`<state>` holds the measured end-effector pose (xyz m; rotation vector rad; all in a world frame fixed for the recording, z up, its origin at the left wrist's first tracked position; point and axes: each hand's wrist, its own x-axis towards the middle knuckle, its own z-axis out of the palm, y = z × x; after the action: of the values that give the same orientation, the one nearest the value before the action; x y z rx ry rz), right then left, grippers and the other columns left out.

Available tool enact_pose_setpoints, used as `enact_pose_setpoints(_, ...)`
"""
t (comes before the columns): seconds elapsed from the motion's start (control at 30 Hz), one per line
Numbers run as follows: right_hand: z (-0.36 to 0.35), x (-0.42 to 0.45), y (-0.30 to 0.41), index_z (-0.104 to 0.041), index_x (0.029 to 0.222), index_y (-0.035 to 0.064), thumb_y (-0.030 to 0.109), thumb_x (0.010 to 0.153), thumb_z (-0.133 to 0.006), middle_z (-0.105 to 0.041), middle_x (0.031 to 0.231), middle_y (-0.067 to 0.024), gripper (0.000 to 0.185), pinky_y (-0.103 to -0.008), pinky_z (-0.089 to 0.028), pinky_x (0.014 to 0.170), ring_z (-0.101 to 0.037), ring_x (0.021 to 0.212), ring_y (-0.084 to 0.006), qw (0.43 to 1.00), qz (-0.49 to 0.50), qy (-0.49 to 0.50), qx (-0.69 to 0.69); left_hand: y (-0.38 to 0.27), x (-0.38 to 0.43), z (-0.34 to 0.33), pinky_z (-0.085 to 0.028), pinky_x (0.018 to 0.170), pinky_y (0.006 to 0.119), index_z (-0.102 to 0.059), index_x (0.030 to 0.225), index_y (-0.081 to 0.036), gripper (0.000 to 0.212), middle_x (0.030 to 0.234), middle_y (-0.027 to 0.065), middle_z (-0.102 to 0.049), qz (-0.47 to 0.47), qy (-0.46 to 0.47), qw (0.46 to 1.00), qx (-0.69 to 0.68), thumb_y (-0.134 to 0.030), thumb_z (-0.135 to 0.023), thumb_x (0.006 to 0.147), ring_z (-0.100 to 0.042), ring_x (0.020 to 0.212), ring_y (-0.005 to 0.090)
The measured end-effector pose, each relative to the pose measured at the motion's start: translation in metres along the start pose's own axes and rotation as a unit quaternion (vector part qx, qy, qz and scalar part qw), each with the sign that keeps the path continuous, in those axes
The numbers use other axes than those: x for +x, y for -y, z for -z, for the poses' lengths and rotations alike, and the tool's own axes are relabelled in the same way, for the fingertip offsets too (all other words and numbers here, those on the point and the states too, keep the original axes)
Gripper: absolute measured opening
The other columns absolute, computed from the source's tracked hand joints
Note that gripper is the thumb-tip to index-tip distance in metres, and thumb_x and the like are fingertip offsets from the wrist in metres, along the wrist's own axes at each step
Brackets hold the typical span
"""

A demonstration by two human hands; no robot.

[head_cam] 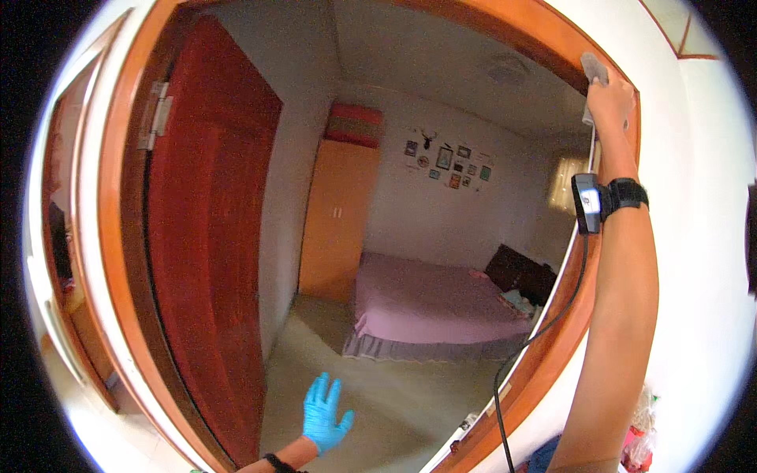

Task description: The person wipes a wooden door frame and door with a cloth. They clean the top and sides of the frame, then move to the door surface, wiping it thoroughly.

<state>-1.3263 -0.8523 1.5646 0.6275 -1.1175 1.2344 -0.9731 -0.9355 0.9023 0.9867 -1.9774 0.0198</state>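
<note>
My right hand (612,101) is raised high at the upper right corner of the wooden door frame (541,26), its fingers closed on a grey cloth (594,68) pressed to the frame. A black device (586,204) is strapped to that wrist, with a black cable running down. My left hand (324,418), in a light blue glove, is held low before the doorway with its fingers spread and nothing in it.
A red wooden door (207,248) stands swung inward on the left. Inside the room are a wardrobe (337,219), a bed with a pink cover (432,295) and small wall pictures (445,158). Plastic bags (641,443) lie at the lower right.
</note>
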Motion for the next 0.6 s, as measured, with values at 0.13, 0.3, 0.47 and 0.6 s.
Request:
enact_pose_setpoints(0.13, 0.005, -0.014, 0.033, -0.062, 0.124, 0.0134, 0.014, 0.087, -0.056, -0.056, 0.125, -0.0119, 0.038, -0.0452, -0.034, 0.105, -0.046, 0.123, -0.0309, 0.995, 0.026, 0.013, 0.09, 0.033, -0.014, 0.082, -0.024, 0.112, 0.052, -0.034, 0.144, -0.005, 0.078, 0.152, 0.0244, -0.025, 0.062, -0.131, 0.988, 0.057, -0.011, -0.067, 0.073, -0.027, 0.137, 0.0456)
enact_pose_setpoints(0.3, 0.023, -0.011, 0.094, -0.064, 0.118, 0.0116, 0.013, 0.084, -0.058, -0.061, 0.119, -0.0134, 0.035, -0.0452, -0.04, 0.101, -0.055, 0.114, -0.0336, 0.984, 0.128, -0.022, 0.121, 0.067, -0.008, 0.157, -0.022, 0.114, 0.051, -0.035, 0.145, -0.004, 0.075, 0.153, 0.0219, -0.027, 0.105, -0.286, 0.94, 0.154, 0.0, -0.06, 0.074, -0.026, 0.14, 0.0425)
enact_pose_setpoints(0.47, 0.021, -0.021, 0.216, -0.065, 0.113, 0.0096, 0.013, 0.082, -0.061, -0.063, 0.116, -0.0149, 0.031, -0.0455, -0.044, 0.096, -0.056, 0.112, -0.0348, 0.968, 0.178, -0.044, 0.173, 0.12, -0.001, 0.224, -0.021, 0.114, 0.052, -0.038, 0.143, -0.003, 0.066, 0.153, 0.0215, -0.028, 0.152, -0.377, 0.887, 0.218, -0.004, -0.056, 0.08, -0.026, 0.14, 0.0421)
enact_pose_setpoints(0.6, 0.044, -0.04, 0.315, -0.061, 0.118, 0.0086, 0.01, 0.085, -0.057, -0.058, 0.122, -0.015, 0.034, -0.0456, -0.044, 0.097, -0.054, 0.114, -0.0361, 0.955, 0.222, -0.008, 0.198, 0.149, -0.007, 0.269, -0.019, 0.115, 0.052, -0.03, 0.147, -0.001, 0.072, 0.154, 0.0227, -0.024, 0.194, -0.392, 0.862, 0.256, -0.006, -0.058, 0.081, -0.023, 0.141, 0.0426)
